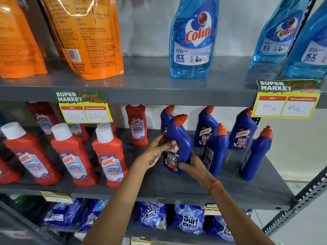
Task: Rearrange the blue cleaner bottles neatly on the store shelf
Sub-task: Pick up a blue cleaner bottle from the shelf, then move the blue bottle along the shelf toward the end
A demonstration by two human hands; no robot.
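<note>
Head view | your left hand [160, 147] and right hand [192, 166] clasp a blue bottle [177, 147] from both sides, front of middle shelf [159, 188] | label faces out, likely for lining up with neighbours

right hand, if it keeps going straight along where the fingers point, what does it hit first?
The right hand already grips the held blue bottle low on its side, fingers pointing left and slightly up. Going on, it would likely press that bottle toward the left hand on the opposite side. Depth is unclear.
</note>
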